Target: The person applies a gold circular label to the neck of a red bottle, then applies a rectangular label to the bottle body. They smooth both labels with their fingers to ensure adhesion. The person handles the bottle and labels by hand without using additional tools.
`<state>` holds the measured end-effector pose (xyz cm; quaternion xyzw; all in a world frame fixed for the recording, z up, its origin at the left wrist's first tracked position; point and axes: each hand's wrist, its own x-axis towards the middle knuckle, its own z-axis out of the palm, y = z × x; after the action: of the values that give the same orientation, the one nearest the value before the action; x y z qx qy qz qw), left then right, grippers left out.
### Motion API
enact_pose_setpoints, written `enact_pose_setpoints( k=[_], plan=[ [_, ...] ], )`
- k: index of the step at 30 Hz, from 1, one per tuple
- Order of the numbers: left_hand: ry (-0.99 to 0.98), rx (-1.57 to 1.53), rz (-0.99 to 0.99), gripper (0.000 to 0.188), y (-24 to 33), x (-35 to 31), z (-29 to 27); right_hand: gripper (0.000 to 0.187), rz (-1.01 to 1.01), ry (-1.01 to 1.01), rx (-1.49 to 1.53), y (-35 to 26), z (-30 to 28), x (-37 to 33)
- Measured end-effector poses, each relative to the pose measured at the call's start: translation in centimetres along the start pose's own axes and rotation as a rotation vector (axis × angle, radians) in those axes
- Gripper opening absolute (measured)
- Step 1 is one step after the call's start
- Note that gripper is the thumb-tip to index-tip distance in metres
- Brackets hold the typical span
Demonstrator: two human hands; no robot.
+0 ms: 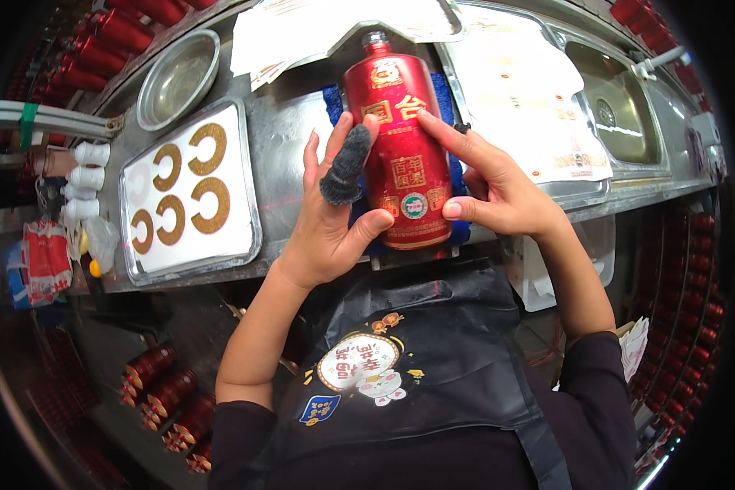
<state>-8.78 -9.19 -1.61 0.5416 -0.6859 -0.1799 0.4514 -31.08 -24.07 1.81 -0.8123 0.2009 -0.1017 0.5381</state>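
Note:
A glossy red bottle with gold lettering and a small green-and-white round emblem lies on a blue cloth, its neck pointing away from me. My left hand grips its left side, the thumb near the lower front edge. One finger of that hand wears a dark fabric sleeve. On the opposite side, my right hand holds the bottle with an index fingertip on the upper lettering and the thumb by the lower right corner. The other right fingers are partly hidden.
At the left, a metal tray carries several gold C-shaped pieces; a round metal bowl stands behind it. White printed sheets lie to the right, before a sink. Red bottles fill the lower left.

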Motion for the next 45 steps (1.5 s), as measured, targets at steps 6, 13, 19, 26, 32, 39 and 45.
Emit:
enact_pose_setpoints(
  k=[6, 13, 19, 26, 32, 39, 45],
  plan=[
    [-0.018, 0.058, 0.044, 0.086, 0.0, -0.1, 0.0, 0.093, 0.015, 0.028, -0.011, 0.6, 0.6, -0.4],
    [0.011, 0.054, -0.011, 0.082, 0.8, -0.2, -0.3, 0.09, -0.028, 0.069, -0.264, -2.2, -0.5, -0.1],
    [-0.018, 0.08, -0.066, 0.077, 1.4, 0.1, -0.5, 0.077, -0.06, 0.14, -0.482, -5.3, -0.1, 0.8],
    [-0.03, 0.064, -0.057, 0.078, 1.2, 0.3, -0.4, 0.076, 0.002, 0.158, -0.462, -5.0, 0.5, 1.3],
    [-0.025, 0.031, -0.077, 0.078, 1.4, 0.3, -0.5, 0.077, -0.039, 0.166, -0.461, -4.6, 0.5, 1.2],
    [0.003, 0.019, -0.068, 0.077, 1.4, 0.3, -0.4, 0.077, -0.013, 0.142, -0.4, -4.8, 0.4, 1.3],
    [0.02, 0.02, -0.048, 0.075, 1.5, 0.0, -0.3, 0.076, 0.027, 0.14, -0.375, -4.8, 0.6, 0.7]
  ],
)
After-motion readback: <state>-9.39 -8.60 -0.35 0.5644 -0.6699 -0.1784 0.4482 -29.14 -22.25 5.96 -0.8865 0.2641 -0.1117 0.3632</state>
